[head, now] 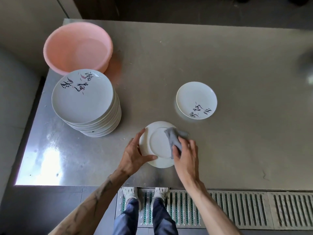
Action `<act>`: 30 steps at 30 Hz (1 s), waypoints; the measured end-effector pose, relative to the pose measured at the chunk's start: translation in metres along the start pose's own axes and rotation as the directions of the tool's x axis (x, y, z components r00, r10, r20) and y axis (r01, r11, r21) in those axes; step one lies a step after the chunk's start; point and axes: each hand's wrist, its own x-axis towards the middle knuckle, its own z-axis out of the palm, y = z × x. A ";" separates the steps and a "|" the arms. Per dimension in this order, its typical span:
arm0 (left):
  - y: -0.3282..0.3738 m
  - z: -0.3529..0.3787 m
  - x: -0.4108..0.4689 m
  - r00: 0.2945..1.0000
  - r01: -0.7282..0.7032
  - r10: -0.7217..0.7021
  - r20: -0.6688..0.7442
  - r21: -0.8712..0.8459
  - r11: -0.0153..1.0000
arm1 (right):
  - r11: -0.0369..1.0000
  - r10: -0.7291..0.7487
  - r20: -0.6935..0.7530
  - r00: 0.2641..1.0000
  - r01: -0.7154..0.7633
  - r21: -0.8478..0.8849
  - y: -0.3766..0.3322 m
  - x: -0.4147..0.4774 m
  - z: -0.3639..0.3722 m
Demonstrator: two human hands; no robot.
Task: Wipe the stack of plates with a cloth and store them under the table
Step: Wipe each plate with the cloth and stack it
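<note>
The stainless steel table (220, 56) carried all the work; nothing could be seen of the space beneath it, so no storage was confirmed. On its far left corner stood a pink plastic basin (77, 48); just in front of it, a tall stack of plates (88, 102), printed face up, judged to be awaiting the cloth. One printed plate (196, 100) lay alone, face up, well to the right of the stack; judged the only one finished. The task was therefore assessed as at an early stage: nearly all the wiping, and all the storing, was yet to be done.

The plate in hand (157, 145) was held underside up near the front edge of the table, between both hands; whether it rested on the surface could not be told. The left hand (133, 156) gripped its left rim, thumb lying across the underside. The right hand (186, 158) clutched a grey cloth (174, 139) and pressed it onto the plate's right portion; the cloth overhung the rim there.
</note>
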 end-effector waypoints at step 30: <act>0.001 -0.005 -0.010 0.996 0.008 0.020 0.090 -0.310 0.951 | 0.993 0.045 0.028 0.999 -0.048 0.108 -0.003 -0.018 0.002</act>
